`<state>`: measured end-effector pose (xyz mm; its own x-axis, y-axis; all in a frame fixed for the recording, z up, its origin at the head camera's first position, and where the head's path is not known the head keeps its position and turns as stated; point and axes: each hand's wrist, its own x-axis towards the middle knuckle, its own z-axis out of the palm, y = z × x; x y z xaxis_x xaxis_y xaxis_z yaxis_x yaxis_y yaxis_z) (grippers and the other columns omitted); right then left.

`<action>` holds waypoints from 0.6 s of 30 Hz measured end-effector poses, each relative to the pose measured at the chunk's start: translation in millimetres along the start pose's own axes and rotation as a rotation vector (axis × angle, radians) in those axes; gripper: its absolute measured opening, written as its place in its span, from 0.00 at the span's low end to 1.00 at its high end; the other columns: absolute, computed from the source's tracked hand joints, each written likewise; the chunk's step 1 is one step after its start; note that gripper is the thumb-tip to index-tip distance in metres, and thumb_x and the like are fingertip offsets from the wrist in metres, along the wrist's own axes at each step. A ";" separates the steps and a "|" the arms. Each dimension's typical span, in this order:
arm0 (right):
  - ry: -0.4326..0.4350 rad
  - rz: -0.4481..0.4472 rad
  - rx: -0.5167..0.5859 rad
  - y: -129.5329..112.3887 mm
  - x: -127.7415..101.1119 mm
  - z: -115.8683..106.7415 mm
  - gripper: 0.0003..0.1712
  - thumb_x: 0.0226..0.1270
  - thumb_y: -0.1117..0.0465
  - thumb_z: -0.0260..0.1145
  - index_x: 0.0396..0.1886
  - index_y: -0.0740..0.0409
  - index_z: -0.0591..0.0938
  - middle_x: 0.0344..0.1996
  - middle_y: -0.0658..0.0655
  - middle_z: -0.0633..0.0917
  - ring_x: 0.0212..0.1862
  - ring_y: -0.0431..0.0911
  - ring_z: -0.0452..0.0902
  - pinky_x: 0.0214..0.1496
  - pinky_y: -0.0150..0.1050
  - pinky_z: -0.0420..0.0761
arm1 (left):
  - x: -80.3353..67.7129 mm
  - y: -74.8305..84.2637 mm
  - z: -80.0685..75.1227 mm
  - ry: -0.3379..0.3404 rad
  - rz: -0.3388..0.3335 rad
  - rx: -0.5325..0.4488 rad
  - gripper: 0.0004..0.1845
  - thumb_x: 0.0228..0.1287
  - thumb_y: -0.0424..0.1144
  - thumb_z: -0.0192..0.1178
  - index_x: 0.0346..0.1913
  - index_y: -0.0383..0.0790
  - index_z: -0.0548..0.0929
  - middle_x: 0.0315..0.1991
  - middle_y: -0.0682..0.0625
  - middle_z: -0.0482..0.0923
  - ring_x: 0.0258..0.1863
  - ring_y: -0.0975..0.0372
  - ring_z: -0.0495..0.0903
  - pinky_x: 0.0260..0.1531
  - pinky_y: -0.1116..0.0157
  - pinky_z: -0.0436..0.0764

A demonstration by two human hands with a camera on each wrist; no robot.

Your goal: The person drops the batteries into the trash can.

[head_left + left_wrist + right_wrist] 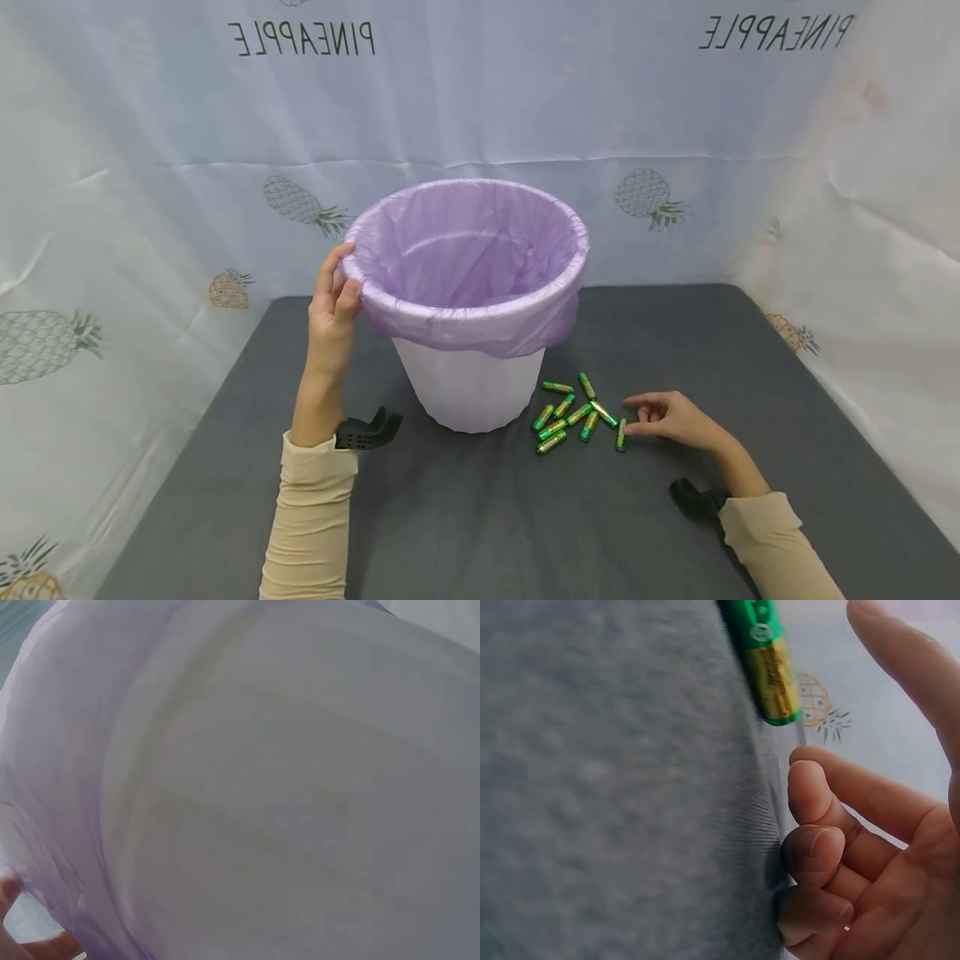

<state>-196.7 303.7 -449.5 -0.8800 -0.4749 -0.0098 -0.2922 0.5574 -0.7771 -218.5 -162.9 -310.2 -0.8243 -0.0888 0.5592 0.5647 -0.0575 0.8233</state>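
Observation:
A white trash bin [472, 387] stands upright on the table, lined with a purple plastic bag [487, 329] folded over its rim. My left hand [330, 312] grips the left side of this rim, thumb in front and fingers further back. The bin wall fills most of the left wrist view, with fingertips [52, 947] at the lower left. On the right, my right hand [675, 421] hovers low beside a green and gold battery [621, 435]. Its thumb and index finger are spread apart. The right wrist view shows a gap between this battery [772, 667] and the fingers.
Several more green batteries [579, 414] lie loosely grouped between the bin and my right hand. A dark grey cloth [465, 517] covers the table. Pineapple-printed curtains [480, 108] hang behind and at both sides. Black wrist mounts [367, 431] sit on both forearms.

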 end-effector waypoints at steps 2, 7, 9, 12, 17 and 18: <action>-0.006 0.005 -0.007 0.1 0.8 1.7 0.29 0.59 0.62 0.71 0.54 0.78 0.75 0.22 0.47 0.78 0.20 0.29 0.64 0.25 0.29 0.69 | 0.2 -0.8 3.5 0.012 -0.003 -0.014 0.23 0.68 0.47 0.53 0.65 0.51 0.70 0.38 0.59 0.76 0.37 0.69 0.72 0.42 0.74 0.73; -0.004 0.044 -0.038 -1.1 2.2 6.4 0.32 0.54 0.58 0.74 0.53 0.75 0.77 0.23 0.48 0.79 0.20 0.29 0.63 0.25 0.28 0.69 | 0.0 -1.7 6.5 0.029 -0.008 -0.066 0.23 0.68 0.43 0.51 0.65 0.51 0.70 0.37 0.59 0.75 0.38 0.69 0.73 0.44 0.74 0.74; -0.007 0.055 -0.043 -1.5 1.4 8.2 0.33 0.53 0.57 0.75 0.53 0.75 0.77 0.23 0.48 0.78 0.20 0.29 0.62 0.24 0.29 0.68 | -1.4 -2.3 5.8 0.024 -0.021 -0.096 0.23 0.68 0.42 0.51 0.66 0.51 0.69 0.39 0.59 0.75 0.41 0.69 0.74 0.47 0.73 0.74; -0.006 0.058 -0.048 -1.8 -0.4 10.2 0.32 0.52 0.57 0.76 0.52 0.74 0.78 0.23 0.48 0.77 0.20 0.29 0.61 0.24 0.29 0.67 | -4.7 -3.6 4.8 0.007 -0.043 -0.147 0.26 0.69 0.40 0.51 0.69 0.50 0.65 0.47 0.58 0.76 0.47 0.67 0.74 0.52 0.72 0.73; 0.004 0.051 -0.059 -2.5 -2.0 10.8 0.30 0.50 0.58 0.77 0.49 0.71 0.79 0.23 0.49 0.76 0.20 0.30 0.61 0.24 0.30 0.67 | -7.7 -3.7 7.4 0.004 -0.039 -0.208 0.31 0.68 0.38 0.52 0.73 0.47 0.60 0.58 0.54 0.74 0.53 0.65 0.74 0.56 0.71 0.73; 0.006 0.055 -0.060 -3.3 -1.7 10.9 0.30 0.49 0.58 0.77 0.49 0.70 0.79 0.23 0.50 0.76 0.21 0.31 0.61 0.25 0.30 0.68 | -7.4 -3.2 8.3 0.005 -0.034 -0.220 0.32 0.68 0.37 0.52 0.73 0.46 0.59 0.60 0.53 0.73 0.54 0.65 0.74 0.56 0.71 0.73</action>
<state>-190.1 295.2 -453.8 -0.8974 -0.4387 -0.0472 -0.2655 0.6223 -0.7364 -214.5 -153.8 -316.2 -0.8433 -0.0882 0.5301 0.5320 -0.2757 0.8006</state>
